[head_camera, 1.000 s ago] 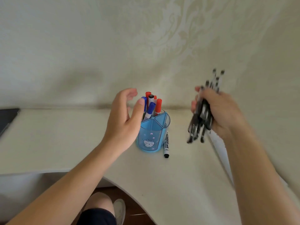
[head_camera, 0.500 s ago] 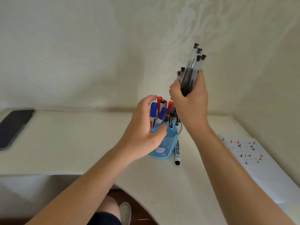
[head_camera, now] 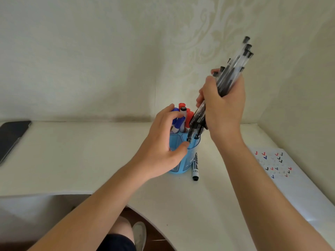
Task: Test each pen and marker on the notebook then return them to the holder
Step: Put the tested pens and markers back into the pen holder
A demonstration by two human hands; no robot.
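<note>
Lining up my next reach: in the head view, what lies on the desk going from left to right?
Phone → blue holder → black marker lying flat → notebook page with tick marks.

One holder (head_camera: 184,166); roughly six markers (head_camera: 189,118) inside; one loose marker (head_camera: 195,165); pens (head_camera: 233,69) uncountable; one notebook (head_camera: 290,187); one phone (head_camera: 10,134).

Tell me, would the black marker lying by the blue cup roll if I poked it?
Probably yes: the marker looks round and lies flat on the smooth desk. Poked toward the holder, it would likely stop against it. It looks stiff, so it shouldn't bend.
</note>
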